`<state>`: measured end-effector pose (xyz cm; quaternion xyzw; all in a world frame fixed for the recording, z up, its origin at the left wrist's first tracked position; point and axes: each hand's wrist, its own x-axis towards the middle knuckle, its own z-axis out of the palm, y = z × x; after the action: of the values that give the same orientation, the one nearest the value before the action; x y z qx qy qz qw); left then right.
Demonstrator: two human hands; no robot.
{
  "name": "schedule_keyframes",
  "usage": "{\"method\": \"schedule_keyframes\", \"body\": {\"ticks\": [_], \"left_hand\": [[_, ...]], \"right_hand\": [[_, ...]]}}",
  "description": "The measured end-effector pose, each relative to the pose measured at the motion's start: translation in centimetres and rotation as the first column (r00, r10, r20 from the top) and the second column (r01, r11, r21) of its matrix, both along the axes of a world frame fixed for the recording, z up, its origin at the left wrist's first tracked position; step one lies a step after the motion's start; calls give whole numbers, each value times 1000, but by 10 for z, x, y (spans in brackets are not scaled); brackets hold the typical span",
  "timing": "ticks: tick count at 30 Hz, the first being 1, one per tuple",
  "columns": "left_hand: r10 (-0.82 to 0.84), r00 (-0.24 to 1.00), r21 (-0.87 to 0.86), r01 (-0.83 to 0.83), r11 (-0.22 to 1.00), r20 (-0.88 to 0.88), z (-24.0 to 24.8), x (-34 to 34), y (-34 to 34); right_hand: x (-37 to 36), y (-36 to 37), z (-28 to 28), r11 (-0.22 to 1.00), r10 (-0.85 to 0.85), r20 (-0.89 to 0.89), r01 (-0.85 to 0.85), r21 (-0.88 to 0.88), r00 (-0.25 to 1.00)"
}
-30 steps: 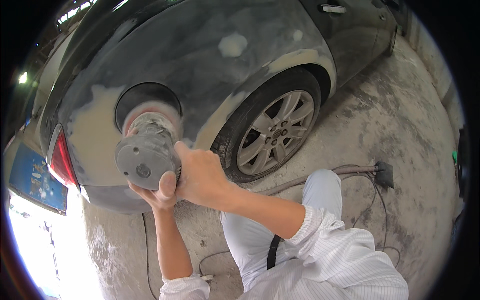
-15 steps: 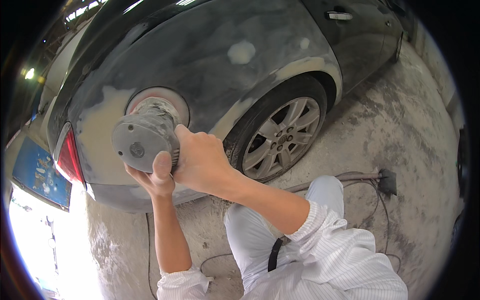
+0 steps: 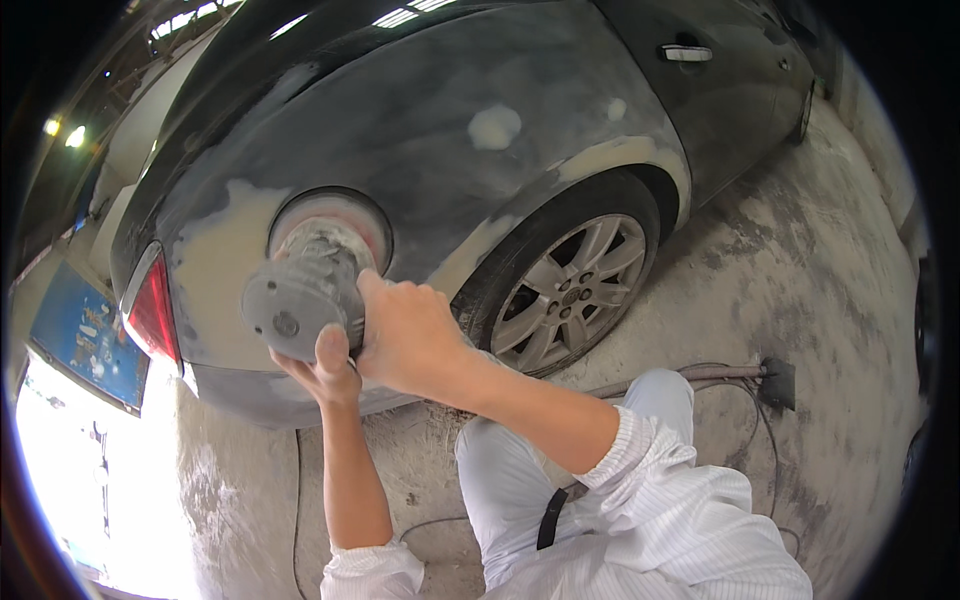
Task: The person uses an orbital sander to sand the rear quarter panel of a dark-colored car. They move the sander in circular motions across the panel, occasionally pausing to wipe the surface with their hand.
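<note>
A dusty grey power sander (image 3: 300,300) is held in both hands. Its round, pinkish-white pad (image 3: 345,225) is against the dark rear side panel (image 3: 400,110) of a car, or very close to it. A dark curved gap edges the pad's upper side. My left hand (image 3: 325,375) supports the sander body from below, its thumb up over the rear end. My right hand (image 3: 410,330) wraps the body's right side; the sander hides some fingers. Pale filler (image 3: 225,245) covers the panel left of the pad, and more patches lie along the wheel arch.
The rear wheel (image 3: 572,290) stands right of my hands, the red tail light (image 3: 153,305) to their left. A hose (image 3: 715,373) with a dark end piece (image 3: 778,384) and cables lie on the dusty concrete floor near my knees. A blue board (image 3: 88,330) stands far left.
The view has shifted slightly, so the car appears lower and to the right. The sander has moved a little down and right across the panel; both hands keep their hold.
</note>
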<state>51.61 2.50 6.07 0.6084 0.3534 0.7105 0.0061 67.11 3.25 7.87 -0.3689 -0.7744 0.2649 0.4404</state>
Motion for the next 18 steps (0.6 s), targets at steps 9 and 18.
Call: {"method": "schedule_keyframes", "body": {"ticks": [9,18], "left_hand": [[-59,996,61,56,997,59,-22,9,-11],[-37,998,35,36,999,55,-27,3,-12]], "right_hand": [[4,-9,-11,999,14,86,-17,29,996],[4,-14,-16,1000,3,65,-3,0,998]]}}
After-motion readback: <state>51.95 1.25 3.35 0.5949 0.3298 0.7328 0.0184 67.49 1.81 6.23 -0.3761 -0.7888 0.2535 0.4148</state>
